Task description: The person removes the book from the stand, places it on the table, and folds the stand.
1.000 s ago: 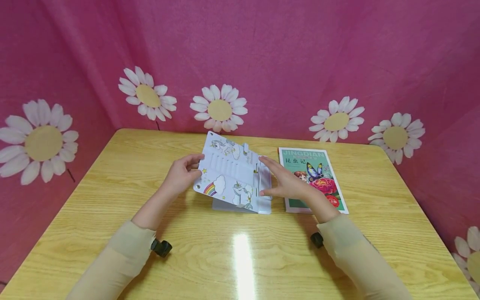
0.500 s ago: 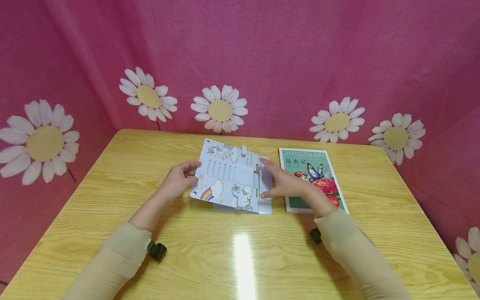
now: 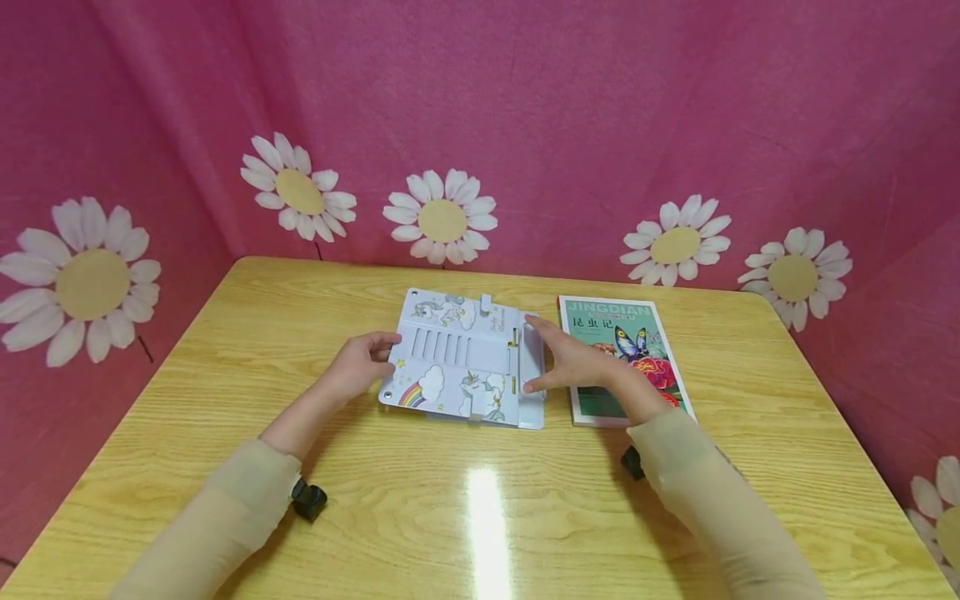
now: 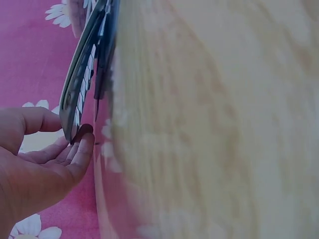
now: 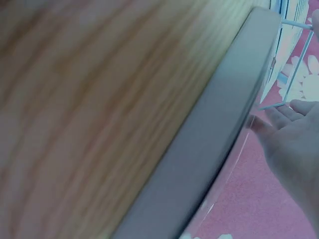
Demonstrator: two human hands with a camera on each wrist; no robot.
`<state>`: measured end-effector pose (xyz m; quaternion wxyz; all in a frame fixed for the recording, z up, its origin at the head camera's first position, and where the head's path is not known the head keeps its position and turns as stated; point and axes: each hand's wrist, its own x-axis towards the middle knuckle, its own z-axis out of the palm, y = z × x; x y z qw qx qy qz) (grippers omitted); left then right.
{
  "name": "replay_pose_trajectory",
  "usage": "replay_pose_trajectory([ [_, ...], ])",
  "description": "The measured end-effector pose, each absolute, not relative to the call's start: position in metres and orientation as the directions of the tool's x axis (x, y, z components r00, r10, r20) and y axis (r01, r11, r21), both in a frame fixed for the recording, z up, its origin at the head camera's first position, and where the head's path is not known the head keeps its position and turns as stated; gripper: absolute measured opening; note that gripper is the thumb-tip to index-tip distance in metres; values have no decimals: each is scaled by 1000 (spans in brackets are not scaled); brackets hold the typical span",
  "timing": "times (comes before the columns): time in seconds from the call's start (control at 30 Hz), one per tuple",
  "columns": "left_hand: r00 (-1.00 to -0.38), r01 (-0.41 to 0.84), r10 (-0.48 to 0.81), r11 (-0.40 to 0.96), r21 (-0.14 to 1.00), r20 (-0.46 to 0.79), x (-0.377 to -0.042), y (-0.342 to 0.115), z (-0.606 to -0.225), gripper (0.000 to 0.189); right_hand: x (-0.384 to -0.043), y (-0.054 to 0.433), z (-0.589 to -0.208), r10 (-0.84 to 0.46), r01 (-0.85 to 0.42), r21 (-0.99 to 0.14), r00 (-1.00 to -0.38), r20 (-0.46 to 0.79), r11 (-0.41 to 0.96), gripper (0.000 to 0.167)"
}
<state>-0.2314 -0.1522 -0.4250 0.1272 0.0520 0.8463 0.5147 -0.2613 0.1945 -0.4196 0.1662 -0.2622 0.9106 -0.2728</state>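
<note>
A white folding book stand (image 3: 450,357), printed with unicorns and a rainbow, lies sideways on the table, its slotted panel tilted slightly above its base. At the panel's left edge my left hand (image 3: 362,364) grips it between thumb and fingers; the left wrist view shows the panel (image 4: 79,82) edge-on in that grip. My right hand (image 3: 573,360) spans the stand's ledge (image 3: 532,412) at the right, thumb and fingers spread apart along it. In the right wrist view, the fingers of the right hand (image 5: 294,137) are at the ledge's thin wire frame (image 5: 297,64).
A green-covered book (image 3: 611,308) with a butterfly and flower lies just right of the stand, partly under my right forearm in the head view. The wooden table (image 3: 405,517) meets a pink daisy-patterned curtain (image 3: 555,150) behind and at the sides.
The stand's panel has come down at its left end, from steeply raised to nearly flat over the base. My left hand moved down with it; the right hand stayed nearly in place.
</note>
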Motion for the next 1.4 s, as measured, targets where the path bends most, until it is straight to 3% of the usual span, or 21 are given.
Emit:
replay_pose_trajectory([
  [0.97, -956, -50, 190, 646, 762, -224, -231, -151, -422, 48, -268, 194, -426, -495, -325, -533, -842, -213, 781, 119],
  [1.4, -982, 62, 172, 702, 710, -84, -218, -146, -415, 56, -266, 192, -422, -496, -329, -522, -840, -219, 787, 119],
])
